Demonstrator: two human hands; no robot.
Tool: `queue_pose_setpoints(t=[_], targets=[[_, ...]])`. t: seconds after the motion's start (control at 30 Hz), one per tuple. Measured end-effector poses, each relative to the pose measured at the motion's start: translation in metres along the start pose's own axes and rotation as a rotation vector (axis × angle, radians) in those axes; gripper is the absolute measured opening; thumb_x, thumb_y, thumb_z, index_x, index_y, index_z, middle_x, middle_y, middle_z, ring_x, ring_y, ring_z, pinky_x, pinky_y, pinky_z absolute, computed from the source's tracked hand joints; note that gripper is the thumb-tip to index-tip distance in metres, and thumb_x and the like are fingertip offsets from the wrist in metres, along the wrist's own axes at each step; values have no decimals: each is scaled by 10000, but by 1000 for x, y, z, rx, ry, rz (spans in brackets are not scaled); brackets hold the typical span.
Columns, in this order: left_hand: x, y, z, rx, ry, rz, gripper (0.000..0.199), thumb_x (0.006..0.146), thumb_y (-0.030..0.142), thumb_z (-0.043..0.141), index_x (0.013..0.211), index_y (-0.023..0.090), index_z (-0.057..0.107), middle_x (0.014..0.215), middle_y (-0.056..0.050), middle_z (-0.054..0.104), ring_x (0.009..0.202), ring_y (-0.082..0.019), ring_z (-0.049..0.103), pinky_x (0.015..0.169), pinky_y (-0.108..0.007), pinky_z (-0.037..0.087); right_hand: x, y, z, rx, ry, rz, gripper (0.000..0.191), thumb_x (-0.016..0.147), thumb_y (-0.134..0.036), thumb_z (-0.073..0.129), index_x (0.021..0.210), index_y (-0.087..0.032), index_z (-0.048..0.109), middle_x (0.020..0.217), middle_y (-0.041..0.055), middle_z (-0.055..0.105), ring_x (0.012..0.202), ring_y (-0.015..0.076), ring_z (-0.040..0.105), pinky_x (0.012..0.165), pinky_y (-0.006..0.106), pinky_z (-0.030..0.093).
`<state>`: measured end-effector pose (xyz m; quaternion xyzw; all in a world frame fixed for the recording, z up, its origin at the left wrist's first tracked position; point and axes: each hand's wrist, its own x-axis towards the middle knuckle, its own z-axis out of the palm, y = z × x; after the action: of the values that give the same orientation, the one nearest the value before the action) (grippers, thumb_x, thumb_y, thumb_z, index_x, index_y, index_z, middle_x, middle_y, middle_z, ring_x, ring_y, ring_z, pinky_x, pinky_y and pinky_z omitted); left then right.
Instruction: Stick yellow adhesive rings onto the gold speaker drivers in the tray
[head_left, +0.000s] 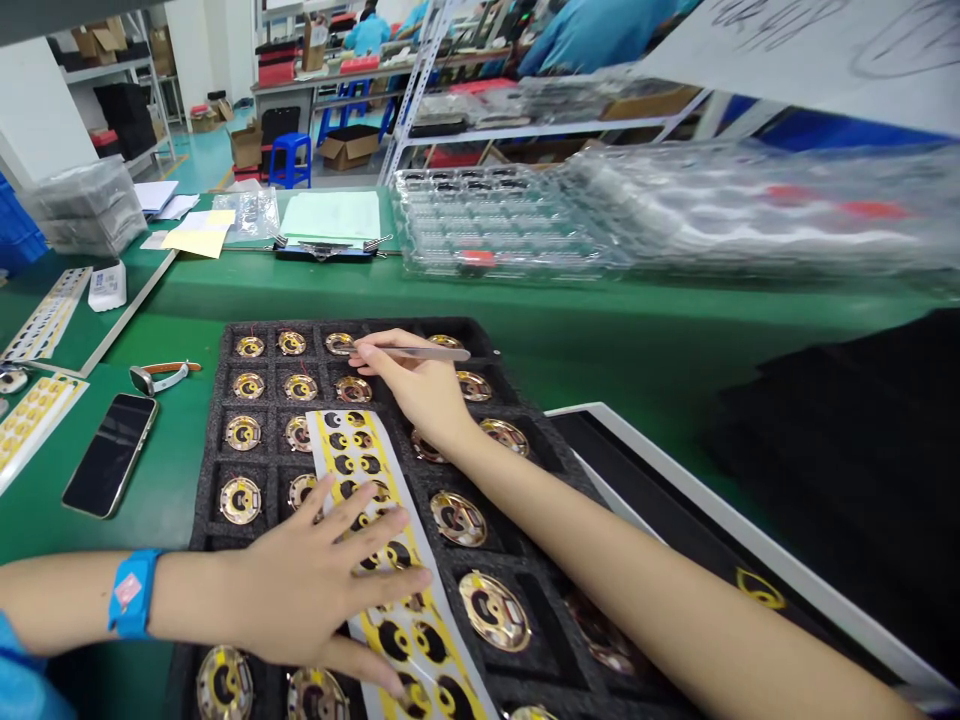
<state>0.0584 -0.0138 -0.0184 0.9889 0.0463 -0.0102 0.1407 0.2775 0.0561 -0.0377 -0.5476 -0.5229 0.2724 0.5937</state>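
My right hand (420,385) is closed round a pair of metal tweezers (442,353), reaching over the far part of a black foam tray (352,332). The tweezers' tips are at a round gold watch part (340,343) in the back row. My left hand (330,580) lies flat, fingers spread, on a sticker sheet (439,655) with rows of yellow and black die-cut pieces. This sheet lies across the tray, over some of its compartments. More round gold parts, such as one watch part (241,499), sit in the tray's compartments.
A phone (111,455) and a watch (161,376) lie left of the tray. Behind it are a clipboard (330,220) and clear plastic trays (510,220). A white-edged box (637,440) and black material (847,460) are at the right. People in blue work in the background.
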Motion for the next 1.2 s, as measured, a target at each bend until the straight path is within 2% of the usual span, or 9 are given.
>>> queue_pose_setpoints(t=[0.1,0.17,0.27,0.33,0.47,0.63,0.8,1.07,1.2], targets=[[10,-8,-15,8,1,86,779,872,650,485,1460,156,352,1552,-169,285,1457,-377,192,1143,-584,279,-11,-24,-1,-56,-130,-44,227,790,-431,658,742,-209,662,737,20,695,690,179,684,669,322,574],[12,-22,-29,-13,47,111,624,918,567,480,1359,125,482,1467,-168,434,1394,-333,360,1114,-495,369,-21,-37,-3,-94,-205,-76,163,798,-369,649,740,-218,676,738,15,710,691,177,684,654,308,572],[4,-53,-40,-3,165,-12,328,998,319,395,1074,126,649,1135,-118,641,1058,-220,592,959,-366,492,-34,-46,-6,-153,-272,-121,86,809,-271,625,768,-232,690,767,7,732,708,165,691,658,284,567],[-5,-74,-40,65,186,-68,315,996,266,376,1048,139,660,1074,-113,631,972,-219,581,881,-372,510,-42,-46,-8,-186,-308,-149,78,811,-231,618,787,-234,692,766,4,738,689,155,690,639,266,562],[-21,-95,-31,158,190,-60,356,989,355,400,1186,154,619,1189,-159,566,1075,-283,542,880,-444,508,-53,-42,-10,-235,-372,-208,72,819,-198,623,812,-230,686,757,5,739,655,143,685,621,251,561],[-23,-96,-25,120,241,-57,359,1002,328,367,1100,103,630,1184,-144,602,1133,-263,544,997,-428,480,-60,-40,-8,-323,-464,-420,100,873,-156,593,904,-216,668,823,29,752,741,153,718,671,258,586],[-21,-95,-22,129,285,-89,334,1002,297,363,1093,110,624,1206,-143,608,1170,-260,534,1014,-432,475,-62,-36,-5,-366,-479,-520,137,884,-133,583,968,-214,655,857,47,756,780,172,729,681,282,605],[-24,-95,-23,93,319,80,309,1011,249,356,1062,144,642,1069,-74,698,1037,-211,567,862,-345,476,-63,-30,0,-338,-494,-503,150,890,-120,561,933,-216,668,854,44,759,768,175,721,701,312,609],[-23,-95,-24,128,285,115,322,1019,273,348,1112,148,630,1169,-63,687,1058,-217,569,839,-347,447,-63,-30,0,-330,-365,-399,148,872,-135,577,866,-231,690,814,36,762,735,177,722,668,301,595]])
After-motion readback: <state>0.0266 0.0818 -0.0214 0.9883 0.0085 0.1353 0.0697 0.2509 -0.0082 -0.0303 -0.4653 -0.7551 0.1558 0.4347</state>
